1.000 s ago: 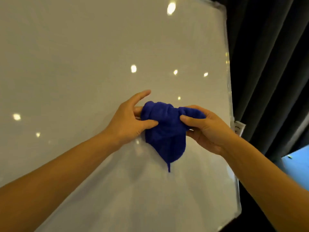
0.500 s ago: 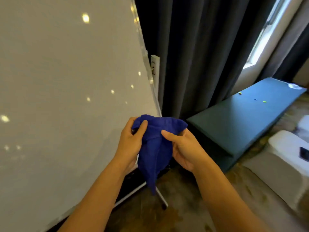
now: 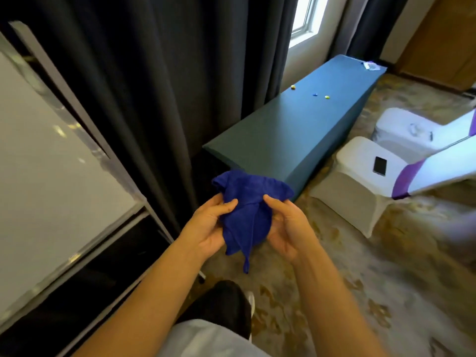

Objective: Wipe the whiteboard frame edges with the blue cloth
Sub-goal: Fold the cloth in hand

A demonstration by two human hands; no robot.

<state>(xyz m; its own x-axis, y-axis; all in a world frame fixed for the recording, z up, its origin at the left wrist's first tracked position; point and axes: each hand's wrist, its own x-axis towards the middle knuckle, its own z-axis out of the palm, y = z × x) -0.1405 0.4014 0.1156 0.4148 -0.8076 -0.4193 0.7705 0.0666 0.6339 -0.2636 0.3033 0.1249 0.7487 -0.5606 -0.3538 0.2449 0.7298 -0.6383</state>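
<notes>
You gripped the bunched blue cloth (image 3: 247,215) between your left hand (image 3: 208,225) and right hand (image 3: 286,228), over the carpet, apart from the whiteboard frame (image 3: 77,253) on your left; wiping seemingly remained undone.

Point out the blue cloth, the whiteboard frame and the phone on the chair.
blue cloth (image 3: 247,217): head view, on the bunched middle between both hands.
whiteboard frame (image 3: 85,249): head view, on the lower metal edge strip.
phone (image 3: 380,165): head view, on its dark screen, lying on the white chair seat.
</notes>
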